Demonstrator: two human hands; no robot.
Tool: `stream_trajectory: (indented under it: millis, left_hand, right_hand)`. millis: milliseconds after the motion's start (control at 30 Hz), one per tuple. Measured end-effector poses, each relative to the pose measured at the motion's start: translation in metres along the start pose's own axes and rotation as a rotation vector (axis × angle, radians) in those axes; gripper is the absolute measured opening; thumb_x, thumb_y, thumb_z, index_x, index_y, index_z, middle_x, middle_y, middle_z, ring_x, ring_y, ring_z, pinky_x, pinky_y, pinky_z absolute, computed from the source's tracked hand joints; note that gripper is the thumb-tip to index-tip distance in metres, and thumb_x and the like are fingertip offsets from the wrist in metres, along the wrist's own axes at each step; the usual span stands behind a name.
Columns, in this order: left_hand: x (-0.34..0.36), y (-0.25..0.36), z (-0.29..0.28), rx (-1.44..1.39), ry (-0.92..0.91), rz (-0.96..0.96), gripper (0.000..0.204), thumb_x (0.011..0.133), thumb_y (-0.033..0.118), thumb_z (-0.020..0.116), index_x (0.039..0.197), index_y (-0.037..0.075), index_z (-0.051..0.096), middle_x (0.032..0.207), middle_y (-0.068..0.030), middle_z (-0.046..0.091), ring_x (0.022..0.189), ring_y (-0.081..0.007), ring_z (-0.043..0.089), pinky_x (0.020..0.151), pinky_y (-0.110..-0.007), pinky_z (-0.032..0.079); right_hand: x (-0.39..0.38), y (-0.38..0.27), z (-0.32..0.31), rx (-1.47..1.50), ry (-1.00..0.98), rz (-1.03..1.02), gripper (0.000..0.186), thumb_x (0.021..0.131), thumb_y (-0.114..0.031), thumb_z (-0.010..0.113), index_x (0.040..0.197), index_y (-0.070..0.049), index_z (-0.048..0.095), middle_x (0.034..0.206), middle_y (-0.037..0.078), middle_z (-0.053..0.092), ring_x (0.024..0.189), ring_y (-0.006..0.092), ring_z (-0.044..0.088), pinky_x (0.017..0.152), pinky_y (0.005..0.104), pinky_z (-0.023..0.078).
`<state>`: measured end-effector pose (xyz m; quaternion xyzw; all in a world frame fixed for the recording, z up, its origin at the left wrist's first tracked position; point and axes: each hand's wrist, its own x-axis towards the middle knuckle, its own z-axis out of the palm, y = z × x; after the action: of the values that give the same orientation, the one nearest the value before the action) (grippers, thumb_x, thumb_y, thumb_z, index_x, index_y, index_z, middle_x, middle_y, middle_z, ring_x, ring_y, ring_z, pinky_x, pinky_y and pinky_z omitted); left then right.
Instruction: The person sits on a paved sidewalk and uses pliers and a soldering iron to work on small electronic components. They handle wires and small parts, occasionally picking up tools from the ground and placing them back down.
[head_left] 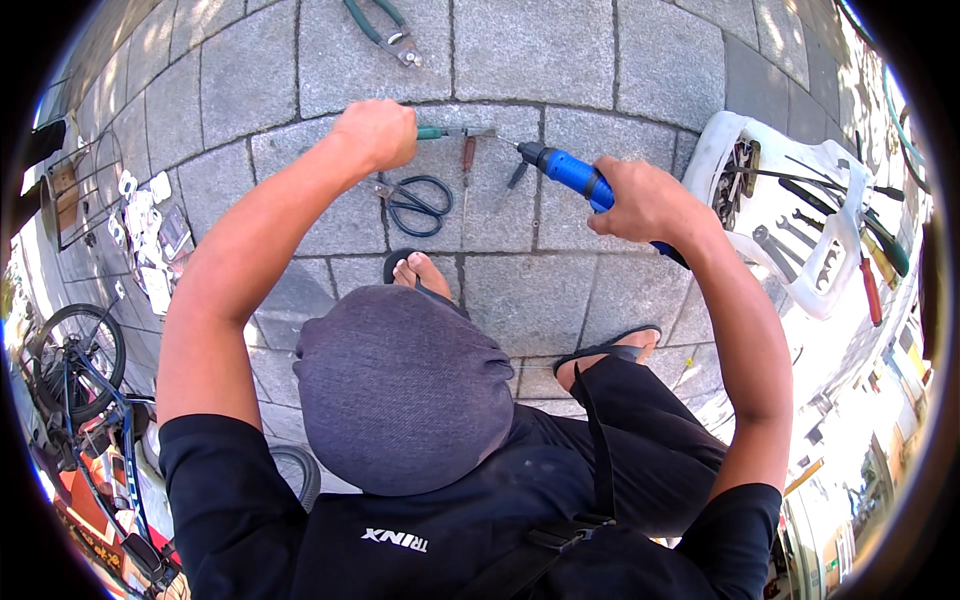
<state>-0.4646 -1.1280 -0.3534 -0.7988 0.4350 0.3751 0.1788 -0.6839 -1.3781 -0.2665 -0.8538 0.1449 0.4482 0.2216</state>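
Black short-sleeved shirt, black trousers, grey head covering (400, 385), dark flip-flops, bare forearms.

Only packaging I spot is a bunch of small white packets (145, 235) scattered on the pavement (560, 60), far left.

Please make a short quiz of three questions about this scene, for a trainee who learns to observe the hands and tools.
1. True or false: the right hand grips a red hammer.
2. Multiple choice: what lies on the paving between the two hands? A) scissors B) a saw C) a paint brush
3. Fill the gap: the left hand holds a tool with a ____ handle.

Key
1. False: it grips a blue-handled tool.
2. A, the scissors.
3. Green: the green-handled tool sticks out of the fist, toward the right hand.
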Motion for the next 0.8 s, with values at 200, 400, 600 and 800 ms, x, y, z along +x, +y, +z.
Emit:
stream_trajectory:
  millis: [200,400,600,800]
  left_hand:
    - [-0.004,0.003,-0.005,-0.003,0.008,0.006,0.028,0.091,0.014,0.059,0.102,0.001,0.081,0.108,-0.0249,0.078,0.101,-0.0399,0.078,0.089,-0.048,0.062]
    - [-0.005,0.003,-0.006,-0.002,-0.010,-0.002,0.026,0.091,0.012,0.060,0.102,0.002,0.081,0.108,-0.0231,0.079,0.100,-0.0388,0.078,0.089,-0.048,0.063]
    - [0.001,-0.003,0.000,-0.048,0.026,0.035,0.027,0.088,0.016,0.062,0.099,-0.001,0.080,0.104,-0.0256,0.078,0.098,-0.0413,0.077,0.088,-0.049,0.062]
    - [0.000,-0.002,-0.001,-0.025,0.013,0.026,0.027,0.089,0.016,0.062,0.101,-0.001,0.080,0.105,-0.0247,0.078,0.100,-0.0403,0.077,0.089,-0.049,0.062]
  right_hand:
    - [0.005,-0.007,-0.011,-0.079,-0.048,-0.003,0.047,0.080,-0.029,0.081,0.112,0.002,0.067,0.100,0.027,0.074,0.098,0.0442,0.072,0.089,0.0503,0.057]
    - [0.006,-0.039,-0.044,-0.102,-0.204,0.085,0.042,0.082,-0.030,0.080,0.106,0.003,0.069,0.104,0.026,0.074,0.101,0.0412,0.073,0.089,0.0479,0.057]
    - [0.010,-0.049,-0.054,-0.122,-0.244,0.080,0.040,0.082,-0.029,0.080,0.104,0.003,0.070,0.102,0.025,0.075,0.099,0.0399,0.074,0.088,0.0470,0.058]
    - [0.010,-0.050,-0.052,-0.139,-0.211,0.043,0.039,0.081,-0.027,0.080,0.103,0.004,0.071,0.100,0.026,0.075,0.095,0.0403,0.075,0.084,0.0471,0.059]
